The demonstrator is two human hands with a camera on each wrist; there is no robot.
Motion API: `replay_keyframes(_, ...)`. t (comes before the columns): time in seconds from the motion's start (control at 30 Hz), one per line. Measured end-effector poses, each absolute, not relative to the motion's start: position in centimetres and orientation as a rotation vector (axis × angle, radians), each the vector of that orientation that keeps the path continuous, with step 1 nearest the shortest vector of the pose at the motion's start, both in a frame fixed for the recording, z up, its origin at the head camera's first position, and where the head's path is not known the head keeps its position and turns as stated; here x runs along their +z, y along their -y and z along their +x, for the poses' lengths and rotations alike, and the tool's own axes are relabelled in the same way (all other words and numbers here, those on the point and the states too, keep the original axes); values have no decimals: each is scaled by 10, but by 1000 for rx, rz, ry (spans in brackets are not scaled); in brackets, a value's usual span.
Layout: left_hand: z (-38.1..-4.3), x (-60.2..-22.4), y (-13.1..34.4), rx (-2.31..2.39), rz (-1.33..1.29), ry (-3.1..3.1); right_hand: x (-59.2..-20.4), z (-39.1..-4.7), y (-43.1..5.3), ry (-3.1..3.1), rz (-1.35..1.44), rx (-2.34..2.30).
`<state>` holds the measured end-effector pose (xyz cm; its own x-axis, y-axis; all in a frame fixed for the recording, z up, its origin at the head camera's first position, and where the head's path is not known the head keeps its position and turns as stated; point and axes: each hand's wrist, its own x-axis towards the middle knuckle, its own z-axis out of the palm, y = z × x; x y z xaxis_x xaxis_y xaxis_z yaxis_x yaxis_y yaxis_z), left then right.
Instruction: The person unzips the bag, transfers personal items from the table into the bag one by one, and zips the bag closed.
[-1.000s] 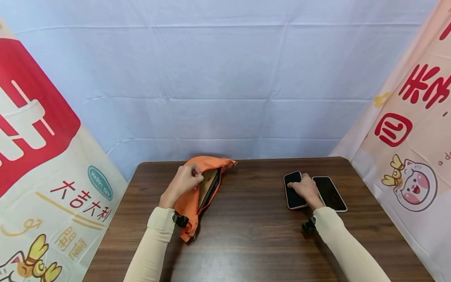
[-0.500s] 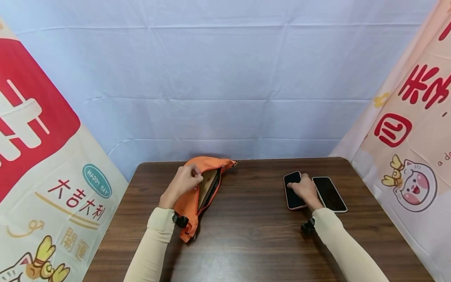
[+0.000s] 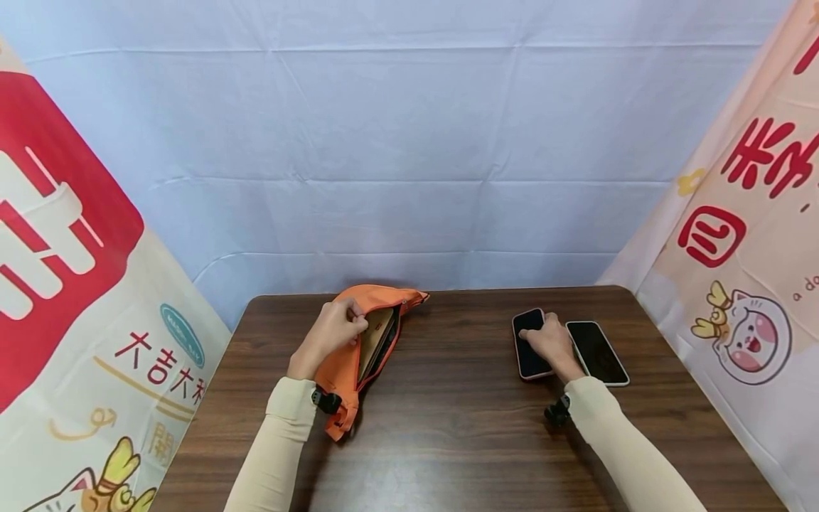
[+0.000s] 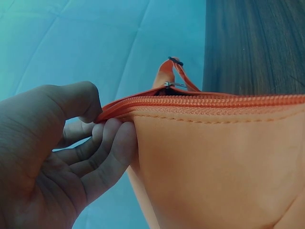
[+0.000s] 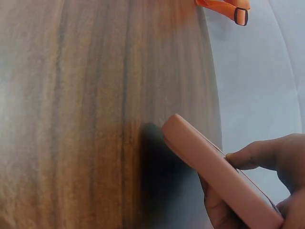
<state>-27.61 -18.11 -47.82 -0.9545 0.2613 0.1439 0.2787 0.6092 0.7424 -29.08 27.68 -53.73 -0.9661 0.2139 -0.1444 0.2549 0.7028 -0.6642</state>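
Pink-cased phone (image 3: 527, 345): nudged slightly toward the orange bag (image 3: 340, 366) with the right hand (image 3: 553, 343) over the last half second; the left banner (image 3: 89, 306) has shifted too, while the left hand (image 3: 333, 327) stays put.
Right grip: I see thumb on the screen side, fingers beneath, pinching the phone tipped above the table (image 3: 448, 405); holding both faces probably keeps it steady.
Left grip: thumb and fingers pinch the bag's edge at the zipper (image 4: 190, 101), I judge to keep its mouth spread.
Bag mouth: gapes toward the phone side; I can't tell whether the tan panel inside is lining or contents.
Second phone (image 3: 598, 353): lies screen up beside the right hand.
In the way: pale cloth (image 3: 409, 142) hangs close behind the bag; the right hand hides part of the held phone.
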Motion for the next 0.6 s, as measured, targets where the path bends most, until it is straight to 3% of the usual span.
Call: replay_keyframes(0.6,-277,-476,178,-1262,-439,2813,-530,-294,-264,-2843,390,-1133)
